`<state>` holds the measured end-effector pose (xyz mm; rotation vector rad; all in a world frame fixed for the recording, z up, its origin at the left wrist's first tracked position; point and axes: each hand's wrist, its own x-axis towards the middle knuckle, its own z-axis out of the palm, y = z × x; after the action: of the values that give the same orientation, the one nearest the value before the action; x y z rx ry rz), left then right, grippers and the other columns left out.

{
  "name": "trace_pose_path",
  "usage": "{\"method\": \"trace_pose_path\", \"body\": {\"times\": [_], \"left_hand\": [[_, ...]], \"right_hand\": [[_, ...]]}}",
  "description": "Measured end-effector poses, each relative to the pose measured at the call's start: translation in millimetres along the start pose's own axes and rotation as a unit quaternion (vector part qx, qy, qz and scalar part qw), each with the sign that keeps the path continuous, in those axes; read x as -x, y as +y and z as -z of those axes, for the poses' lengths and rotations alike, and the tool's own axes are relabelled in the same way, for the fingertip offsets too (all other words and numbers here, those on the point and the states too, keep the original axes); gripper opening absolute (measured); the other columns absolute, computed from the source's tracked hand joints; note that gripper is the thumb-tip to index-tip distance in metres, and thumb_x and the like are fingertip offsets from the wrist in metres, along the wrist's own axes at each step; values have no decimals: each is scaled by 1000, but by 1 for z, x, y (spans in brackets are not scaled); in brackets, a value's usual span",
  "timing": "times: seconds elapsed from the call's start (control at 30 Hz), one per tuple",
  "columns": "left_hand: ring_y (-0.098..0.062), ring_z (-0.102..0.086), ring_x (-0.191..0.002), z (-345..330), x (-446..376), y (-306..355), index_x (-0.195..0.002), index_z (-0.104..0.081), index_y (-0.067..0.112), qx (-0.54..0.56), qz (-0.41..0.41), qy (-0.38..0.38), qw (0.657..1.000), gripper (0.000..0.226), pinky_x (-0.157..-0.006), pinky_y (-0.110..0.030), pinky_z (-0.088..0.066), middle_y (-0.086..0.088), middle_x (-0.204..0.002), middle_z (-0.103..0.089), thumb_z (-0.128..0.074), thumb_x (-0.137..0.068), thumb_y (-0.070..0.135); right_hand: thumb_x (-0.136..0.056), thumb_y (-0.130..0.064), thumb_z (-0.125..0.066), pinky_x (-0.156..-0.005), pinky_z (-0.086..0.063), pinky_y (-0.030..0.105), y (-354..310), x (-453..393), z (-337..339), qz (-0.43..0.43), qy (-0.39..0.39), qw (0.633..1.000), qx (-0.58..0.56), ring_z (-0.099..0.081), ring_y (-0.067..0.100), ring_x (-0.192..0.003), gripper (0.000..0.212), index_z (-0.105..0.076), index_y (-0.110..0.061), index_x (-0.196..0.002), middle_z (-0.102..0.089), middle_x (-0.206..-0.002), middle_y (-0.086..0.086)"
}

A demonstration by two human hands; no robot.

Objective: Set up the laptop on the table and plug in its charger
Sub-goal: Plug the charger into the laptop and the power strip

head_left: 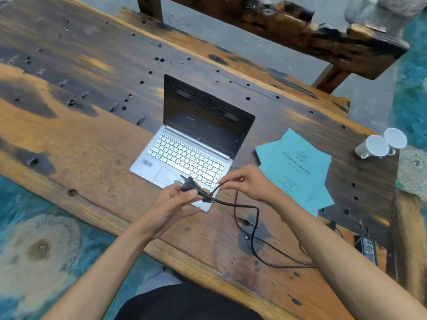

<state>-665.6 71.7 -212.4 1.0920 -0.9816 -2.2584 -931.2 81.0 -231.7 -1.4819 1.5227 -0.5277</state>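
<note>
A silver laptop (184, 151) stands open on the wooden table (87, 139), its screen dark. Just in front of its near right corner, my left hand (172, 209) holds the black wall plug (188, 184) of the charger, prongs pointing left. My right hand (247, 181) pinches the black charger cable (245, 206) a short way behind the plug. The cable loops down over the table and runs right to the black power brick (369, 248) near the table's right end.
Teal paper booklets (298, 167) lie right of the laptop. Two white cups (379, 145) lie on their sides at the far right. A dark wooden bench (300, 26) stands beyond the table. Teal patterned carpet (39, 239) covers the floor at left.
</note>
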Motion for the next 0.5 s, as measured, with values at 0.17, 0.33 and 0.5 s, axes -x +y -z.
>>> {"method": "trace_pose_path", "body": {"times": [0.17,0.33,0.5], "left_hand": [[-38,-59,-128,17,4,6,-119,-64,2,55,-38,14,998,30,-106,-52,-49,-22,-132,-65,-61,-93,18],[-37,-72,-104,18,-3,7,-99,-71,14,111,-39,33,993,13,-91,-43,-58,-14,-112,-73,-71,-89,22],[-30,-73,-97,24,-27,7,-95,-68,20,68,-20,82,994,6,-86,-38,-60,-8,-102,-71,-65,-94,25]], "right_hand": [[-89,-27,-78,-76,-59,28,33,14,9,-112,209,966,-100,-71,7,-77,21,-80,-21,-109,-80,-92,-5],[-96,-33,-69,-64,-58,25,42,23,21,-184,382,876,-229,-69,12,-89,31,-77,-11,-116,-77,-105,2],[-97,-17,-61,-84,-56,24,42,35,34,-177,462,765,-413,-69,11,-90,16,-77,-12,-93,-75,-93,-3]]}}
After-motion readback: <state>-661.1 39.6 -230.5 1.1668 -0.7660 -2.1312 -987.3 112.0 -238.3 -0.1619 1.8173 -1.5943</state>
